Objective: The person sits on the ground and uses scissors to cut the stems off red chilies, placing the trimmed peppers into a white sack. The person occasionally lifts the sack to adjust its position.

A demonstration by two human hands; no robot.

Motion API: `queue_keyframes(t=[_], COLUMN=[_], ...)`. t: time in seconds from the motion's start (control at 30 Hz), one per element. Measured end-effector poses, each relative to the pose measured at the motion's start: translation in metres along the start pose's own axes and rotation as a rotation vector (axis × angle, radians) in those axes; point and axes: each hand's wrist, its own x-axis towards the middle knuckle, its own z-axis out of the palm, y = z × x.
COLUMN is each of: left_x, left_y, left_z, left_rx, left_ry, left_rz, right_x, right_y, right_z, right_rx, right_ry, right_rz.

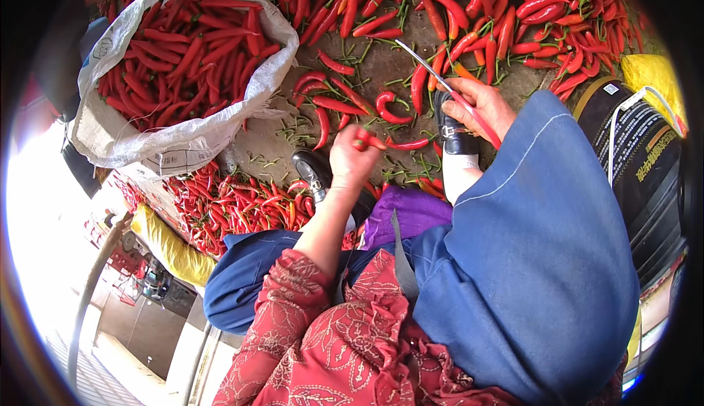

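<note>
My left hand point(353, 158) is closed around a red chili pepper point(372, 140), part of which sticks out past the fingers toward the right. To the right and a little farther off, my right hand point(480, 105) grips a long slim tool point(423, 63) with a pale metal blade and a red handle. It points up and left, away from the pepper; whether it is a knife or closed scissors is unclear. Between and beyond the hands, loose red peppers point(394, 109) and cut green stems point(297, 131) lie on the ground.
At the far left stands a white woven sack point(165, 158) full of red peppers. Pepper heaps point(506, 10) spread along the far side, with another point(235, 208) at left. My black shoes point(314, 173) are near the hands. A black container point(638, 178) stands at right by a yellow bag point(653, 83).
</note>
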Motion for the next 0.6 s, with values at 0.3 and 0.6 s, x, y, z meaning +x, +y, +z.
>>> queue_keyframes(t=[0.3,0.6], left_x=[0.083,0.058], left_y=[-0.003,-0.015], left_z=[-0.219,-0.067], left_rx=[-2.152,-0.557], left_ry=[0.034,0.299], left_rz=[-0.113,-0.431], right_x=[-0.003,-0.002], right_y=[-0.005,-0.004], right_z=[0.0,-0.004], right_rx=[-0.003,0.028], right_ry=[0.001,0.032], right_rz=[0.043,-0.031])
